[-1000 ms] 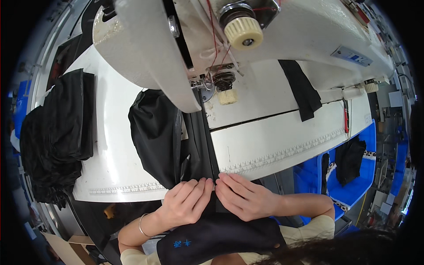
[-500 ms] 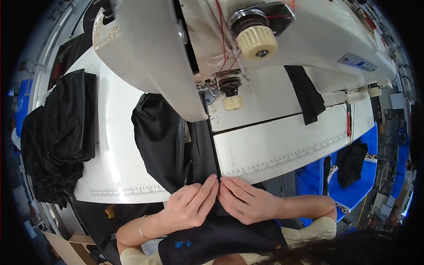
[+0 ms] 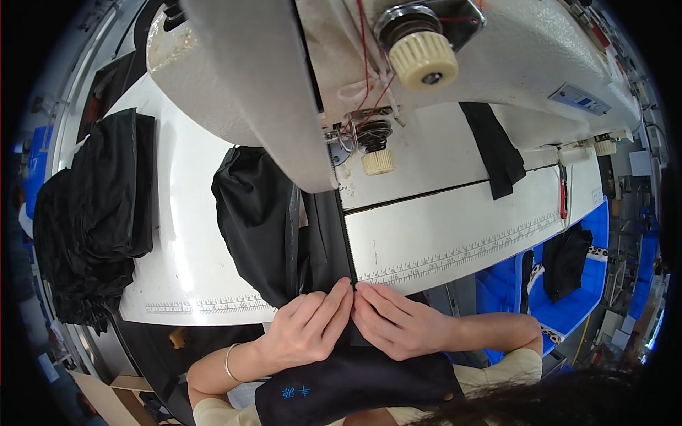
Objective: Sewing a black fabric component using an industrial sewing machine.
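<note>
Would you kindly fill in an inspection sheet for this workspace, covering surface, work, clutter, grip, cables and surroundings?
Surface: white table, with a ruler marked along its near side.
Job's things: black cloth on the table, its far end hidden by the machine.
Clutter: dark pile at the left; black strip and red tool at the right.
Grip: left hand and right hand pinch the cloth's right edge, fingertips close together.
Cables: none clear enough to tell; red thread runs down the machine.
Surroundings: blue bin at the right, with black fabric inside; carton at lower left.
</note>
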